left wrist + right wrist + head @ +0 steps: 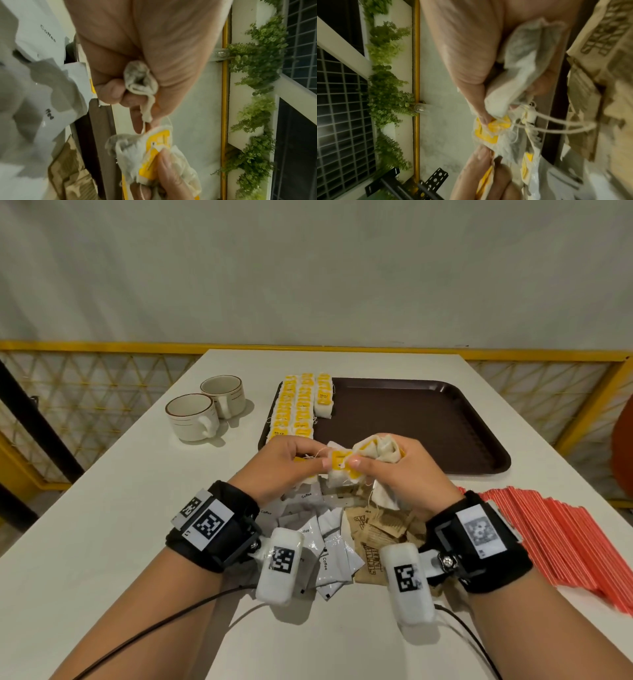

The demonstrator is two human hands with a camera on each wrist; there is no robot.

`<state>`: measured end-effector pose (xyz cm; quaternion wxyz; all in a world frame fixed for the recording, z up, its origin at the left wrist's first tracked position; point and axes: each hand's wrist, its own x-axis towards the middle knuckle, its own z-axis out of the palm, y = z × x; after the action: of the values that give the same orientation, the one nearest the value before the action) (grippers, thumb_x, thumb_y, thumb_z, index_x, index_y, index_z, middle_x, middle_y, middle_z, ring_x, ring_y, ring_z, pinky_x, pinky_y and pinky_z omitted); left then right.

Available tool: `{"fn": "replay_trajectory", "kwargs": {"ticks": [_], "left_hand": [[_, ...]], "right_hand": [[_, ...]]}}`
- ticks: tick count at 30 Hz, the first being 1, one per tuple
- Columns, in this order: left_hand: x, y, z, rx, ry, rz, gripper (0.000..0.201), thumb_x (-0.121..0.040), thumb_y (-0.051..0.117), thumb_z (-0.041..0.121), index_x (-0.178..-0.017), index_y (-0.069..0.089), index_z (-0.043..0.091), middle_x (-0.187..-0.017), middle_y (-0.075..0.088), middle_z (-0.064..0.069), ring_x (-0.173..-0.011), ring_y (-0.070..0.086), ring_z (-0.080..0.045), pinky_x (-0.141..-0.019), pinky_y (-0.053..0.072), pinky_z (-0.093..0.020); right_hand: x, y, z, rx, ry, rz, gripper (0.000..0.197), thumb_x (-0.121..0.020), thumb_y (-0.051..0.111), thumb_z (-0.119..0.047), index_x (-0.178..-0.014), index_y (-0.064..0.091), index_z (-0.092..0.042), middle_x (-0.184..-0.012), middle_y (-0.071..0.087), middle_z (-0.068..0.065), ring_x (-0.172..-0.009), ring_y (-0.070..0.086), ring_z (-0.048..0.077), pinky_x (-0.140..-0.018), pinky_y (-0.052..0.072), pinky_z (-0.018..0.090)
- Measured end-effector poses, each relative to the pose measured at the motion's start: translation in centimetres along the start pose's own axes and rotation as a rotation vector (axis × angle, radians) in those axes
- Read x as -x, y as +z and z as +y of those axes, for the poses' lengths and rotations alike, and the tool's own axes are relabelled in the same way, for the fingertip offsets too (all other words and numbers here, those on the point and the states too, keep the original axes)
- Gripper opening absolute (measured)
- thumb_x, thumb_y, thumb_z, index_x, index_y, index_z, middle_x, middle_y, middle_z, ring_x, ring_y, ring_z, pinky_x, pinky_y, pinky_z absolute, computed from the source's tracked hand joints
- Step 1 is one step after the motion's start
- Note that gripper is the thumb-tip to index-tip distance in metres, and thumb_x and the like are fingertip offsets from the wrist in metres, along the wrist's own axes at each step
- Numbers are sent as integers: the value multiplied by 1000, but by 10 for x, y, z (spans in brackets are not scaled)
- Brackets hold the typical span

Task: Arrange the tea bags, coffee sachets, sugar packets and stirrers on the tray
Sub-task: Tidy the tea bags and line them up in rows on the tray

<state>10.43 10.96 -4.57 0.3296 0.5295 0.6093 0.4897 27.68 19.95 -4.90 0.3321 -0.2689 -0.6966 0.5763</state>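
Separating a clump of tea bags just short of the near rim of the tray, above the table.

Pinching a yellow tag with left hand, fingers curled around paper; clutching several crumpled bags in right hand, strings tangling. Judging as light, soft, tearable: taking hold at tag or bag edge, pulling gently. Lying already in rows at the tray's left edge: other bags.
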Motion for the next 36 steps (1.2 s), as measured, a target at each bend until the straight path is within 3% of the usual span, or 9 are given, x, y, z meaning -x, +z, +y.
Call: {"fn": "replay_trajectory", "kwargs": {"ticks": [4, 6, 10, 15, 19, 23, 26, 32, 36], "left_hand": [[-1, -8, -1, -53, 53, 61, 16, -92, 56, 3, -95, 70, 9, -95, 69, 8, -71, 60, 8, -58, 40, -4], [-1, -10, -2, -80, 56, 73, 14, -91, 58, 3, -99, 66, 10, -85, 65, 5, -63, 54, 2, -56, 39, -7], [-3, -14, -5, -48, -2, 109, 21, -85, 68, 8, -103, 59, 13, -74, 60, -1, -65, 55, -8, -60, 44, -20], [-1, -9, 0, -19, 10, -9, 8, -82, 69, 3, -88, 67, 9, -74, 65, -2, -55, 56, 2, -52, 41, -8], [0, 0, -1, 28, -1, -105, 7, -88, 63, 10, -93, 67, 8, -82, 67, -4, -71, 62, -9, -62, 48, -17], [-2, 2, 0, 303, -262, 15, 16, -97, 49, 20, -100, 61, 10, -85, 57, -7, -62, 50, -15, -44, 38, -22], [-4, 2, 4, 494, -371, 49, 19, -97, 38, 8, -105, 55, 11, -95, 52, -12, -63, 46, -19, -51, 39, -26], [-6, -1, -4, 483, -253, 99, 44, -86, 38, -20, -118, 50, 7, -96, 53, -14, -71, 58, -21, -67, 54, -31], [-7, -3, -6, 499, -188, 202, 31, -86, 51, -16, -105, 55, 8, -80, 60, -10, -57, 65, -13, -51, 53, -23]], "right_hand": [[-1, -14, -3, 21, -24, -14, 13, -80, 72, -6, -90, 70, -13, -76, 72, 0, -67, 64, 9, -61, 50, 21], [2, -14, -4, 39, -28, -97, 16, -78, 73, -5, -92, 71, -12, -80, 72, 5, -68, 63, 14, -60, 50, 22], [1, -10, -4, 97, -42, -95, 13, -78, 74, -5, -86, 70, -14, -73, 71, -4, -66, 65, 4, -62, 50, 19], [2, -3, -2, 104, -24, -146, 18, -79, 74, -6, -94, 71, -15, -104, 72, 4, -91, 69, 15, -80, 55, 26], [2, 0, -1, 204, -62, -145, 10, -80, 74, -9, -88, 69, -7, -89, 72, 14, -79, 67, 21, -79, 54, 41], [-1, -4, 2, 186, -60, -16, 9, -80, 74, -8, -88, 69, -10, -88, 73, 11, -86, 69, 29, -84, 56, 47], [-3, -4, 4, 63, -37, 90, 20, -79, 73, -4, -90, 70, -20, -94, 73, 7, -91, 70, 23, -86, 56, 43], [0, -6, 1, -80, 90, 83, 10, -82, 70, -6, -91, 69, -3, -86, 73, 9, -78, 68, 19, -77, 55, 34], [0, -6, 0, -177, 193, -14, 26, -83, 68, -7, -106, 66, 5, -100, 72, 17, -92, 70, 27, -84, 58, 35]]}}
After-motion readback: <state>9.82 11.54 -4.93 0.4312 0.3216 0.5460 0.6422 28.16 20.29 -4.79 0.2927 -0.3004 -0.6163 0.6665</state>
